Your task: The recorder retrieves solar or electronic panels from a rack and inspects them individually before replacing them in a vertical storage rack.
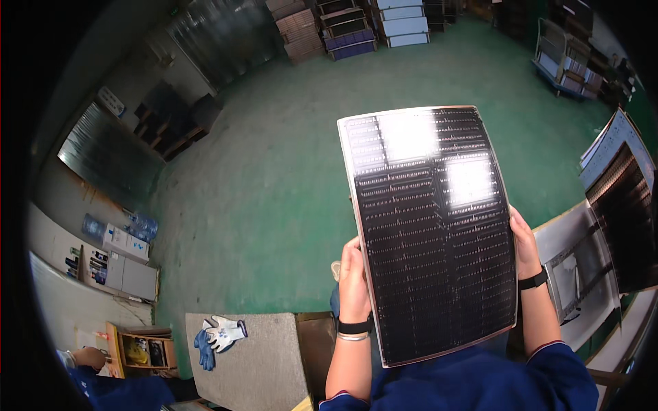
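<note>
Over a green floor (pixel 260 192), a large, glossy dark panel (pixel 428 253) with rows of pale dashes and two bright reflections is held up, face toward the viewer. A left hand (pixel 354 284) has its grip clamped on the panel's left edge; a right hand (pixel 525 245) has its grip clamped on the right edge. Left of the panel's lower end, a grey surface (pixel 264 366) carries white and blue gloves (pixel 226 333). Right of the panel are dark sheets (pixel 625 219); beyond its top edge, stacks (pixel 404 24) and a loaded cart (pixel 565 61).
</note>
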